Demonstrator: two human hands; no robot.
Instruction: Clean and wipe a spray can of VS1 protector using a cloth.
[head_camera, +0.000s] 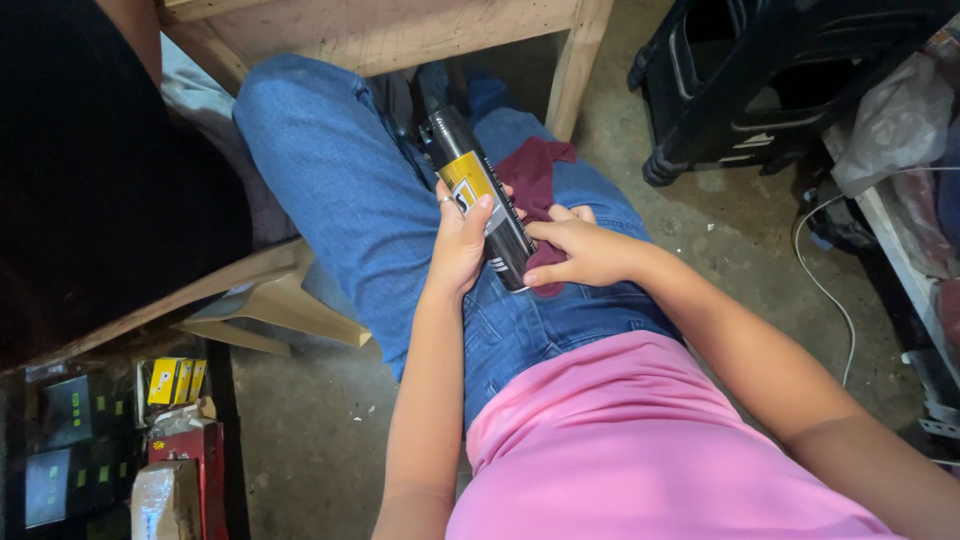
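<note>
Left hand (462, 245) is wrapping its fingers and thumb around the middle of a dark spray can (480, 200) with a yellow band, steadying it where it is lying across the person's lap, tilted with its far end toward 11 o'clock. Right hand (585, 255), at 3 o'clock of the can, is pinching a maroon cloth (535, 175) and pressing it against the can's lower side; this grip appears to be bracing the can so the cloth can bear on it. Blue jeans (340, 190) are serving as the resting surface beneath both. Farther out, a wooden table leg (575, 65) is standing at 12 o'clock, a black plastic crate (760, 80) at 2 o'clock, a white cable (830, 290) at 3 o'clock, and small boxed goods (175, 380) at 8 o'clock on the concrete floor (310, 430).
</note>
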